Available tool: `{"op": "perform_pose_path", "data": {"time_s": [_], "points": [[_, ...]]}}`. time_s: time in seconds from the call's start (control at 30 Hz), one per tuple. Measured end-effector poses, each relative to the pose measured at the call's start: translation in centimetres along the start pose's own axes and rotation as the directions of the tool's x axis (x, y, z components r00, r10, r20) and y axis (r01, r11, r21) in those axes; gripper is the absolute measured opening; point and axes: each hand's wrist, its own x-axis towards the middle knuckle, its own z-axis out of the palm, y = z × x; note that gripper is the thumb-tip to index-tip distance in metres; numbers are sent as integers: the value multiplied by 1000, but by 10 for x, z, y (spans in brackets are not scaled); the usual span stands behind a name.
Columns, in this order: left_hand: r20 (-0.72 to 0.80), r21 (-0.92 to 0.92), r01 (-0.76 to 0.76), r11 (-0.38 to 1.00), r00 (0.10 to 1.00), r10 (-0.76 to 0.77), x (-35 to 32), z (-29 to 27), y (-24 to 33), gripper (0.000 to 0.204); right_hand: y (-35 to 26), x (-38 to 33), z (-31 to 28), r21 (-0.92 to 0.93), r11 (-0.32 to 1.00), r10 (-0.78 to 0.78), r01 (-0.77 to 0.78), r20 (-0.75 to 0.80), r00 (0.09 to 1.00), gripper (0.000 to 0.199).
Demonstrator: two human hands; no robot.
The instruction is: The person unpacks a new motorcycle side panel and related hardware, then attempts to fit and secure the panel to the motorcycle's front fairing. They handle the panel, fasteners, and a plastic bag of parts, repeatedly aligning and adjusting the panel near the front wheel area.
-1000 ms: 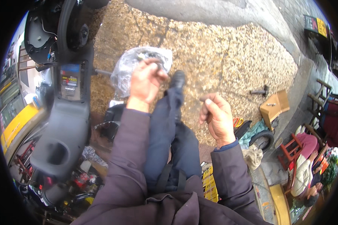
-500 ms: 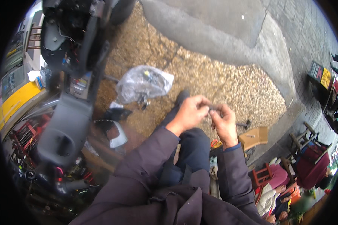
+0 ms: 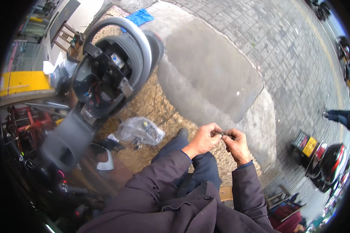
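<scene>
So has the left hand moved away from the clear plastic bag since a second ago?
Yes. The left hand was on the clear plastic bag; now it is off it, to the bag's right, meeting the right hand.

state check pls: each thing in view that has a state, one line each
left hand: closed, pinching the small dark part
right hand: closed, pinching the same part
small dark part: held between both hands' fingertips, off the ground
clear plastic bag: lying crumpled on the ground, small parts inside
scooter: front panels off, wiring exposed
</scene>
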Motion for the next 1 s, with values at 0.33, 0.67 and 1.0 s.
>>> {"op": "perform_pose_path", "data": {"time_s": [0.33, 0.67, 1.0], "points": [[-152, 75, -148, 986, 976, 158, 148, -44, 146, 15, -188, 165, -8, -221, 975, 32, 1, 143, 989, 9], [-367, 66, -197, 978, 907, 207, 279, -138, 301, 18, -369, 330, 51, -230, 965, -43, 123, 327, 944, 7], [-747, -90, -377, 922, 638, 188, 401, -269, 387, 17, -511, 523, 177, -484, 837, 74, 254, 560, 825, 6]]}}
